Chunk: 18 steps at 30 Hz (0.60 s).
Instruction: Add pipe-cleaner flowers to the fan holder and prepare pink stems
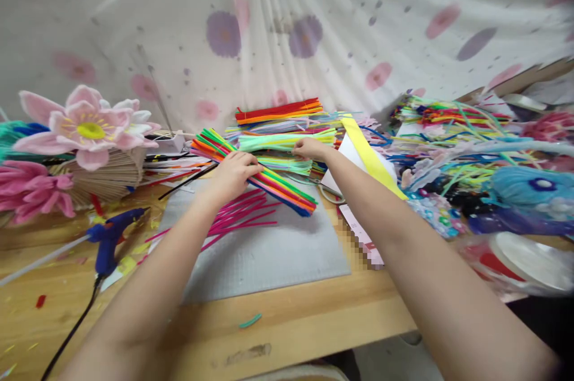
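My left hand (235, 174) rests on a diagonal bundle of rainbow-coloured pipe cleaners (278, 186), fingers curled over it. My right hand (310, 148) reaches further back, its fingers pinched on a pale green bundle of pipe cleaners (278, 142) in the stack. Loose pink pipe cleaners (242, 216) lie on the grey mat (269, 249) under my left hand. Red and orange bundles (280, 110) top the stack behind.
A blue glue gun (110, 237) with its cord lies at the left on the wooden table (291, 327). Pink fuzzy flowers (87, 127) stand at far left. A yellow strip (370, 157), scissors (329, 192) and tangled pipe cleaners (452, 130) crowd the right. A flowered cloth (291, 22) hangs behind.
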Motion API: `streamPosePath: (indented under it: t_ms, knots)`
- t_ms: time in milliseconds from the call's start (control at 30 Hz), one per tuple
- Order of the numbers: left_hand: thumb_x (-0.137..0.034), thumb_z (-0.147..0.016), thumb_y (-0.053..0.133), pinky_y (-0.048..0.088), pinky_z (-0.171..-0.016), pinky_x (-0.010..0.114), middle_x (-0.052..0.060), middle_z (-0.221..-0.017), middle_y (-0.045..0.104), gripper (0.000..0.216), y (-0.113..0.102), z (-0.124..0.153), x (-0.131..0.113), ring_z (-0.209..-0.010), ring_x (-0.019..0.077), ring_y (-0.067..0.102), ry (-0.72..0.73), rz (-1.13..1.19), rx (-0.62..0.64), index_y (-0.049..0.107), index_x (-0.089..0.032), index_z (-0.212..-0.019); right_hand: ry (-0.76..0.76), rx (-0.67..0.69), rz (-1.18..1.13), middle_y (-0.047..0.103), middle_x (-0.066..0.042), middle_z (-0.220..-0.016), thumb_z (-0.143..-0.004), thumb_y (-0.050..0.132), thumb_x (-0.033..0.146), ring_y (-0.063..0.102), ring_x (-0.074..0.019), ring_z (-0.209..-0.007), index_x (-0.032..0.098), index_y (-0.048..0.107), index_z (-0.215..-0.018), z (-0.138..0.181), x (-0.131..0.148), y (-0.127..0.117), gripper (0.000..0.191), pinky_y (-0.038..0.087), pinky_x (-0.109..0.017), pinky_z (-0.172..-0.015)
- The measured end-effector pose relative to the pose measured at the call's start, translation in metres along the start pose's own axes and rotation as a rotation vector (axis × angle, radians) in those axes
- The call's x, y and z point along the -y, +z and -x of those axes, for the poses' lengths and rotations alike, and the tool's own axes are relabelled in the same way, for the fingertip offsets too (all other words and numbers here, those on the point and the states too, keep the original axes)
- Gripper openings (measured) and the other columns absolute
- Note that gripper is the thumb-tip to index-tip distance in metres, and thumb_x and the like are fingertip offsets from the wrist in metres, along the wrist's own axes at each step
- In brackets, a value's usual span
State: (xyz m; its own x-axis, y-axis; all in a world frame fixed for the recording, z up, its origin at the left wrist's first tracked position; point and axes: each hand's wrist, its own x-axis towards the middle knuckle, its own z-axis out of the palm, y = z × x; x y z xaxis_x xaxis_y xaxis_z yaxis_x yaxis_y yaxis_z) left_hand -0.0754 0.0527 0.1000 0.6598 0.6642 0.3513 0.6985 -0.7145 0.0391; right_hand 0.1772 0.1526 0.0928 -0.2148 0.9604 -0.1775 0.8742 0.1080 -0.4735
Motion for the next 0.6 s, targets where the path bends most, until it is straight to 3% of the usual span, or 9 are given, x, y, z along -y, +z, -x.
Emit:
streamPosePath:
  t_ms: [67, 167, 267, 400, 500, 600]
  knots:
    - [-0.003, -0.069, 0.045, 0.038, -0.093, 0.043, 0.007, -0.101, 0.062, 0.049, 0.007, 0.012, -0.011, -0.101, 0.0230, 0.051, 0.001, 0.018, -0.015, 0.067, -0.027, -0.105, 0.052, 0.102, -0.138, 0.064, -0.005, -0.062, -0.075, 0.057, 0.022, 0.055, -0.0124, -0.051, 0.014, 0.058, -0.061, 0.007, -0.001, 0.008, 0.015, 0.047, -0.025, -0.057]
    - [-0.002, -0.068, 0.044, 0.037, -0.095, 0.045, 0.008, -0.102, 0.062, 0.051, 0.011, 0.024, -0.023, -0.103, 0.0233, 0.051, -0.006, 0.027, -0.024, 0.066, -0.028, -0.106, 0.088, 0.070, -0.329, 0.064, -0.005, -0.064, -0.073, 0.063, 0.024, 0.054, -0.0100, -0.048, 0.014, 0.057, -0.067, 0.017, -0.001, 0.016, 0.014, 0.049, -0.026, -0.058]
    - [-0.001, -0.069, 0.042, 0.037, -0.096, 0.045, 0.008, -0.101, 0.061, 0.051, 0.012, 0.032, -0.031, -0.103, 0.0233, 0.050, -0.013, 0.029, -0.044, 0.066, -0.027, -0.106, -0.046, 0.110, -0.549, 0.067, -0.006, -0.080, -0.076, 0.064, 0.035, 0.060, -0.0109, -0.060, 0.015, 0.058, -0.086, 0.037, 0.009, 0.022, 0.023, 0.052, -0.027, -0.065]
    - [-0.002, -0.070, 0.043, 0.036, -0.098, 0.046, 0.008, -0.104, 0.059, 0.049, 0.009, 0.036, -0.038, -0.108, 0.0237, 0.048, -0.042, 0.052, -0.123, 0.064, -0.027, -0.107, -0.322, 0.455, -0.712, 0.065, -0.005, -0.104, -0.072, 0.067, 0.040, 0.062, -0.0144, -0.089, 0.020, 0.058, -0.106, 0.076, 0.037, 0.037, 0.040, 0.050, -0.028, -0.081]
    - [-0.005, -0.068, 0.049, 0.033, -0.101, 0.048, 0.009, -0.117, 0.052, 0.052, 0.008, 0.041, -0.050, -0.117, 0.0258, 0.042, -0.239, 0.050, -0.301, 0.056, -0.025, -0.116, -0.393, 0.551, -0.749, 0.065, -0.003, -0.108, -0.066, 0.072, 0.035, 0.061, -0.0152, -0.091, 0.020, 0.058, -0.112, 0.098, 0.052, 0.055, 0.050, 0.049, -0.028, -0.083]
    - [-0.010, -0.067, 0.055, 0.034, -0.100, 0.047, 0.012, -0.120, 0.046, 0.049, 0.013, 0.049, -0.066, -0.120, 0.0267, 0.039, -0.495, 0.128, -0.489, 0.050, -0.021, -0.114, -0.336, 0.427, -0.875, 0.065, -0.003, -0.108, -0.064, 0.073, 0.035, 0.061, -0.0166, -0.091, 0.020, 0.055, -0.116, 0.109, 0.054, 0.074, 0.057, 0.049, -0.030, -0.083]
